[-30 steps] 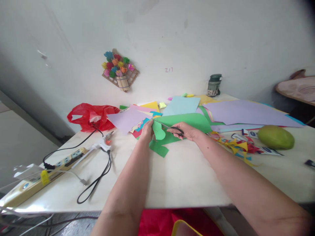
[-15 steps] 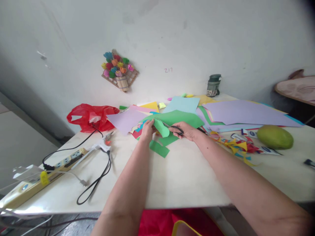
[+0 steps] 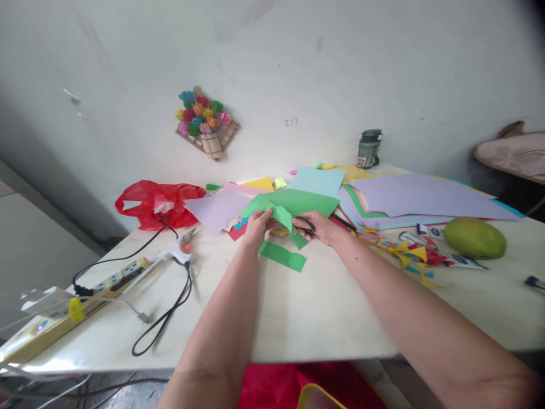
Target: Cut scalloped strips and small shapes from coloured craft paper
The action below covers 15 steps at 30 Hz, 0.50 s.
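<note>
Pinched in my left hand [image 3: 258, 226] is the left part of a green paper [image 3: 306, 200], whose near edge curls between my hands. My right hand [image 3: 318, 227] is closed round the black handles of a pair of scissors [image 3: 307, 225]; its blades are mostly hidden by the paper. Just below my hands a green strip [image 3: 283, 257] lies on the table, with a smaller green scrap [image 3: 299, 241] above its right end. Red, blue and cream paper pieces lie left of my left hand.
A red plastic bag [image 3: 155, 204], glue gun [image 3: 181, 250] and power strip [image 3: 89, 298] are on the left. Purple sheets [image 3: 421, 196], a green fruit [image 3: 474, 238], glue tubes and yellow scraps [image 3: 415, 253] are on the right. A tumbler [image 3: 369, 149] stands at the back.
The green paper has shifted left, and its curled flap has a different shape. The green strip on the table now shows at greater length. A black pencil-like object shows more beyond my right hand.
</note>
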### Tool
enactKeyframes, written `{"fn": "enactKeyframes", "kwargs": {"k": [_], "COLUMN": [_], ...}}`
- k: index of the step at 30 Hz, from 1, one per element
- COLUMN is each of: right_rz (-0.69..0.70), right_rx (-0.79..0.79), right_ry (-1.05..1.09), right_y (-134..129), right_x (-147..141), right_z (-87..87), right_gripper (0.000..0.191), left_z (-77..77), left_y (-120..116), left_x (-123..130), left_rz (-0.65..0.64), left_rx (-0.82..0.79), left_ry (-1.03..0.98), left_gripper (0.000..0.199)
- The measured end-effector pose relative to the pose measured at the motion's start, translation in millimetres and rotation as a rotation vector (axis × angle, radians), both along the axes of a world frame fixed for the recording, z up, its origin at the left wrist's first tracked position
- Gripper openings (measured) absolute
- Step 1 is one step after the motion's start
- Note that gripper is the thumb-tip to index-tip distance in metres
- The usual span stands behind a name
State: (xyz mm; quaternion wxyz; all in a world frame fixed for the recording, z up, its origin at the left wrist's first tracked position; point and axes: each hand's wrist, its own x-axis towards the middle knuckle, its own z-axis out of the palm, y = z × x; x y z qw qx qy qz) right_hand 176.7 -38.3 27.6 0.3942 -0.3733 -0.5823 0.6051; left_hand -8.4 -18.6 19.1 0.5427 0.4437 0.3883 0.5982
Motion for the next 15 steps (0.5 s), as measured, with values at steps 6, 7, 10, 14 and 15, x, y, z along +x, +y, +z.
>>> {"fn": "enactKeyframes", "kwargs": {"k": [6,7,10,14,15], "right_rz": [-0.029,-0.034,-0.04,-0.047,-0.052], "right_rx": [0.011,0.011,0.018,0.032,0.031], "right_ry": [0.027,0.031,0.044,0.047,0.043], "right_y": [-0.9,-0.7,0.3,1.3,1.0], "right_x": [-5.2,-5.8,-6.8,-7.7,-8.1], "right_z": [0.4,0.1,-1.5,-3.2,-2.9], "right_gripper": [0.038,0.037,0.035,0.031,0.03], "left_z": [1.7,1.9,2.4,3.0,3.2], "left_y": [-0.2,-0.3,-0.9,-1.9,-2.1], "left_x": [0.9,1.2,2.2,3.2,3.4], "left_rz": [0.002,0.004,-0.004,0.006,0.01], "left_rx": [0.011,0.013,0.023,0.016,0.014], "left_ry": [0.03,0.035,0.04,0.039,0.04], "left_gripper": [0.034,0.034,0.032,0.03,0.03]}}
